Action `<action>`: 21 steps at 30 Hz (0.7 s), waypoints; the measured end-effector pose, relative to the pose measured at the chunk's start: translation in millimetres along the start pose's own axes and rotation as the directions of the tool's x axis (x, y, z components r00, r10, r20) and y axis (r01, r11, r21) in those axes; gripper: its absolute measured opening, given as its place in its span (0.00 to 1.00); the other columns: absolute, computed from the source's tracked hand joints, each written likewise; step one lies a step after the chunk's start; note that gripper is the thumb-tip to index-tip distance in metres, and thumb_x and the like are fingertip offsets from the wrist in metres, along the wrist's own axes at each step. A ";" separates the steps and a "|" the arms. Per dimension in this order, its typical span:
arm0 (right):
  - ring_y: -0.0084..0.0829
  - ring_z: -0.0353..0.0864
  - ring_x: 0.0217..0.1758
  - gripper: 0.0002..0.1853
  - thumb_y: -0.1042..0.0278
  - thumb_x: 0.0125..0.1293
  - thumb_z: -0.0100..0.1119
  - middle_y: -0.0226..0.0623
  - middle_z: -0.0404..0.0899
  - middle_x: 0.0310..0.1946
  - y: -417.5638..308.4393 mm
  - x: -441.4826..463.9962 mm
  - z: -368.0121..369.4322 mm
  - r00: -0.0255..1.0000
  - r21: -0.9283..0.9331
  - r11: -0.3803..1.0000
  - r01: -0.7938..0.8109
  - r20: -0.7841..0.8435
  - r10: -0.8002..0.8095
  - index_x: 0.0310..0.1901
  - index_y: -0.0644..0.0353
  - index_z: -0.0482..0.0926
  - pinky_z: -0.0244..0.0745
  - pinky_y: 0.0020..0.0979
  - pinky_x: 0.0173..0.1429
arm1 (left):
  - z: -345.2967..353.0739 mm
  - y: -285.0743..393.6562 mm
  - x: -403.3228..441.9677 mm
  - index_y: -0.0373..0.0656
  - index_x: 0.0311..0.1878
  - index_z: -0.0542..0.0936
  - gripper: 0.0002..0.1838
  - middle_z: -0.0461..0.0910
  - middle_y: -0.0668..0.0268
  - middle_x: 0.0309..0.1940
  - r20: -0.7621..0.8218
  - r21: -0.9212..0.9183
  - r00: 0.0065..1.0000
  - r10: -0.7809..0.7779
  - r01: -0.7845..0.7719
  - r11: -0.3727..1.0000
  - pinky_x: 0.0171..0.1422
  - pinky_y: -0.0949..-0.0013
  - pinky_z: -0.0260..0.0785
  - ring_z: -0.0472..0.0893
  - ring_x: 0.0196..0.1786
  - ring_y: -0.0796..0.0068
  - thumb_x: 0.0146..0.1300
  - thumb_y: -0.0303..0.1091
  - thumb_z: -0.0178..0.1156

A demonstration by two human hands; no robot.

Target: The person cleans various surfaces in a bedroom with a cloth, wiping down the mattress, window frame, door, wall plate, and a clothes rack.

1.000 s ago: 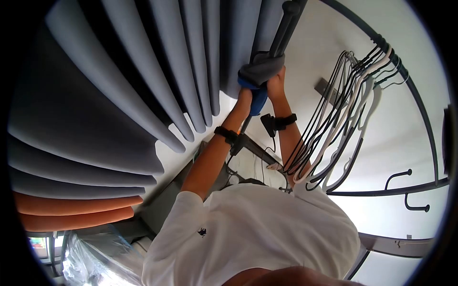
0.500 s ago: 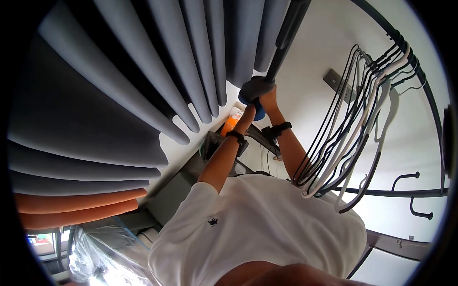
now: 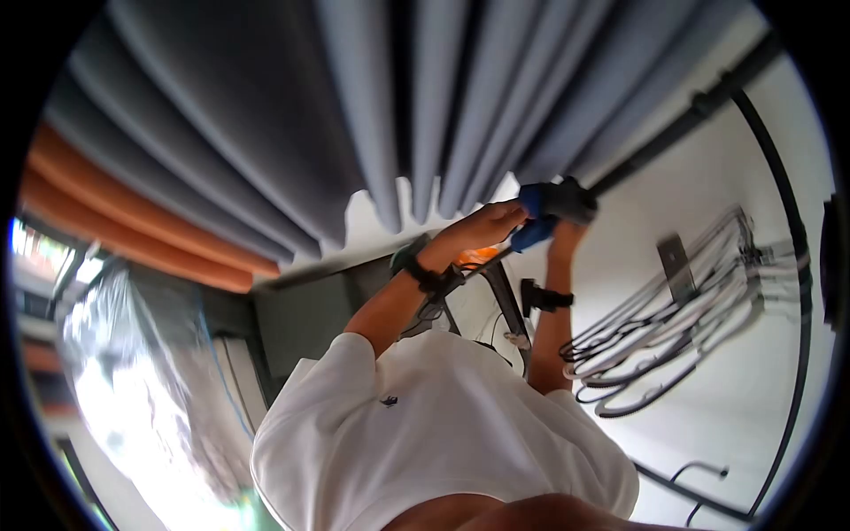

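A bundled blue and dark grey cloth (image 3: 542,211) is wrapped around a dark pole (image 3: 660,142). My left hand (image 3: 498,221) comes from the lower left, and its closed fingers hold the blue part of the cloth. On the other side, my right hand (image 3: 567,235) grips the bundle from below, its fingers mostly hidden by the cloth. Both wrists wear black straps with small devices.
Grey garments (image 3: 390,115) hang in folds across the top, with orange ones (image 3: 133,212) at the left. Several thin hangers (image 3: 673,327) hang on a dark curved rail (image 3: 801,265) at the right. Clear plastic (image 3: 133,372) covers something at the lower left.
The view has turned, so the garments and the pole slant differently. Both hands and the cloth bundle now appear lower and further right. My left hand shows more beside the blue cloth.
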State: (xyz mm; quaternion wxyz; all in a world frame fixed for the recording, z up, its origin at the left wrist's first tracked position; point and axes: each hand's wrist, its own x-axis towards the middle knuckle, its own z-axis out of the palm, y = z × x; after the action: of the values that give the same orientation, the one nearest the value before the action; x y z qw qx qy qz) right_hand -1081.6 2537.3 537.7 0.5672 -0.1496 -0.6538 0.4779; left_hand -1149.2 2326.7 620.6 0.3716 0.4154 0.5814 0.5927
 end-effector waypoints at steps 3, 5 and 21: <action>0.32 0.84 0.45 0.13 0.69 0.66 0.61 0.42 0.85 0.41 -41.8 12.3 8.0 0.995 -0.147 0.987 0.060 0.082 -0.049 0.48 0.69 0.81 0.75 0.33 0.54 | -34.3 110.2 -136.4 0.33 0.65 0.71 0.35 0.75 0.54 0.62 -0.188 -0.079 0.954 0.232 -0.250 0.965 0.74 0.62 0.58 0.73 0.66 0.64 0.79 0.56 0.31; 0.32 0.83 0.44 0.14 0.68 0.63 0.65 0.42 0.85 0.41 -28.8 15.0 8.6 0.993 -0.274 0.962 -0.004 0.112 0.036 0.47 0.68 0.81 0.75 0.32 0.53 | -72.1 138.4 -245.7 0.35 0.68 0.69 0.41 0.72 0.52 0.65 -0.415 0.527 0.729 0.544 -0.294 0.797 0.78 0.59 0.51 0.67 0.72 0.58 0.77 0.63 0.25; 0.30 0.81 0.46 0.17 0.66 0.63 0.68 0.40 0.82 0.44 -12.4 5.0 10.0 0.995 -0.008 0.998 -0.063 0.081 0.063 0.49 0.68 0.78 0.75 0.33 0.56 | -172.3 189.5 -200.5 0.33 0.63 0.71 0.20 0.79 0.57 0.54 -0.803 0.332 0.417 0.426 -0.280 0.901 0.65 0.63 0.69 0.78 0.57 0.62 0.76 0.36 0.44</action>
State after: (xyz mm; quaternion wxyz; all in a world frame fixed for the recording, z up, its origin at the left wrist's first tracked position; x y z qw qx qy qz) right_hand -1087.7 2530.2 551.6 0.5244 -0.1521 -0.6726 0.4996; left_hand -1224.6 2067.0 801.2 -0.1325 0.2033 0.6282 0.7392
